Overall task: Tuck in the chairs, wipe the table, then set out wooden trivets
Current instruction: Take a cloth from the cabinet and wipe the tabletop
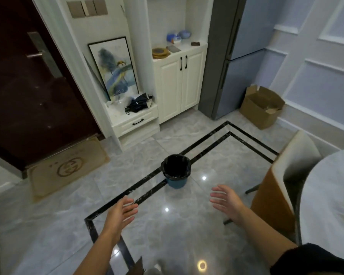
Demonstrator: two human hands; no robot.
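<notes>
From the head camera, the person faces away from the round marble worktop, which shows only at the right edge. Both hands are out in front over the glossy tiled floor, fingers spread and holding nothing: the left hand and the right hand are well apart, palms turned partly toward each other.

One orange-backed chair stands pushed in against the worktop's edge, just beside the right forearm. What look like the wooden trivets, a small stack of round tan discs, sit on the counter of the cream cabinet across the room, next to the grey fridge. I can't be sure of their make from here; they are small and a little soft in the picture.

Between the person and that cabinet stands a blue waste bin with a black liner, right in the straight path. My worry is that a foot catches it on the way over and tips it. The floor is shiny enough to mirror the ceiling lights, so a hurried step could slip. The chair's dark leg sticks out toward the walkway and could snag a foot on the way back. Other small things lie close by the discs on the counter, so a careless grab could knock them. No cloth is visible, and I cannot tell whether the worktop has been wiped.
</notes>
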